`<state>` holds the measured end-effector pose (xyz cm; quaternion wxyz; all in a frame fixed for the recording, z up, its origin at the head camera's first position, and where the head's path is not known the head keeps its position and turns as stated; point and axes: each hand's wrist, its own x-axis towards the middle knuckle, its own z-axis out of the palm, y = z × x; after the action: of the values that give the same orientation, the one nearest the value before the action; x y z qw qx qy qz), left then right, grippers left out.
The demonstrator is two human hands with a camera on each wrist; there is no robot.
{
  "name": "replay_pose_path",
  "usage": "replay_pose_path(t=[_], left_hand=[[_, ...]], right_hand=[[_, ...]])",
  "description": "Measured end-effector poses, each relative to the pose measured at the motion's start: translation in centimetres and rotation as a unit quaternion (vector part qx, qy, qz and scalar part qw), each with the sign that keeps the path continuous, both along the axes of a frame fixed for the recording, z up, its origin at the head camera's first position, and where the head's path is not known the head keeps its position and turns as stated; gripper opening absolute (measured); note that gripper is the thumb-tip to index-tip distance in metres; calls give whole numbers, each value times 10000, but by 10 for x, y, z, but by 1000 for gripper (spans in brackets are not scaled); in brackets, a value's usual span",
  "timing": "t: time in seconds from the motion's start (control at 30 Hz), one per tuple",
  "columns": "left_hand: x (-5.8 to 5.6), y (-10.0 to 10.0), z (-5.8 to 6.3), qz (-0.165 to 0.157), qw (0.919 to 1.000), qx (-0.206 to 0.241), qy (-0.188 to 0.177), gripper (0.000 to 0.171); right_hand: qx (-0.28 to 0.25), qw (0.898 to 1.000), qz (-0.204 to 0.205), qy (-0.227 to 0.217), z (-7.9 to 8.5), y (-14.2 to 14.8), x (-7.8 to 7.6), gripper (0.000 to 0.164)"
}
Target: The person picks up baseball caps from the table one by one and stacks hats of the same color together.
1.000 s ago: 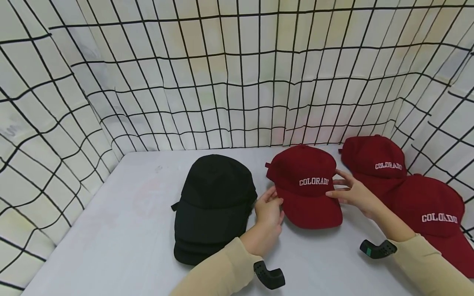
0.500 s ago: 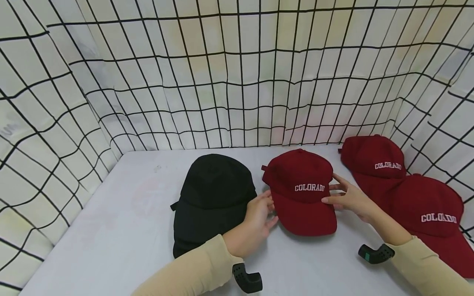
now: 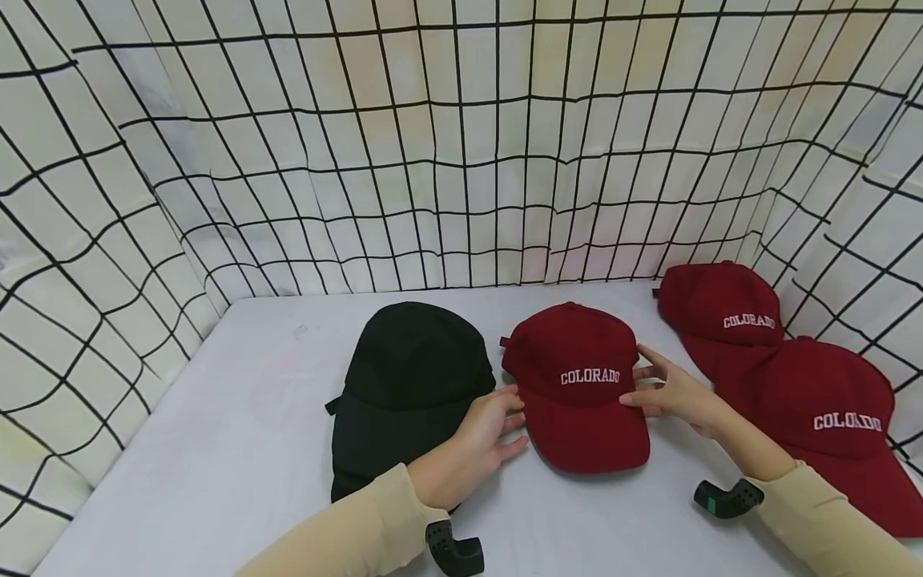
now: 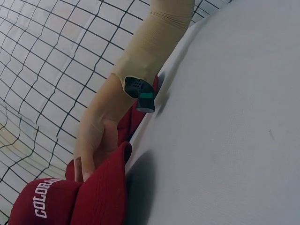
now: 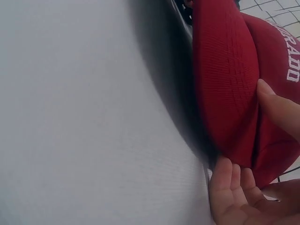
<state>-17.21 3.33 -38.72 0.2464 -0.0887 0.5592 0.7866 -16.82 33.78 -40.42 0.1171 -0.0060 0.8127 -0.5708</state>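
The dark red cap (image 3: 570, 409) sits near the middle of the white table (image 3: 216, 441), right of the black cap, facing the person. Its crown (image 3: 570, 336) is rounded and full, its brim (image 3: 594, 441) curves down, white lettering (image 3: 590, 376) reads COLORADO, and a small strap end (image 3: 505, 342) pokes out at the back left. The wrist views show a shadow beneath the brim; whether the back edge touches the table, I cannot tell.

The right hand (image 3: 671, 390) pinches the cap's side, thumb on top where brim meets crown, other fingers at the lower edge. The left hand (image 3: 476, 437), fingers spread and fairly straight, lies at the opposite side; contact there is unclear.

Black-gridded white walls (image 3: 476, 144) enclose the table. Two more red caps (image 3: 829, 385) overlap at right, beyond the right forearm. The left forearm and hand hide part of the black cap (image 3: 411, 401). Small black devices (image 3: 728, 498) show at both cuffs.
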Motion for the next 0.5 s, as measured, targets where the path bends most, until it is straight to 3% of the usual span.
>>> replay_pose_path(t=[0.5], left_hand=[[5, -18, 4, -724, 9972, -161, 12, 56]], right_hand=[[200, 9992, 339, -69, 4, 2, 4, 108]])
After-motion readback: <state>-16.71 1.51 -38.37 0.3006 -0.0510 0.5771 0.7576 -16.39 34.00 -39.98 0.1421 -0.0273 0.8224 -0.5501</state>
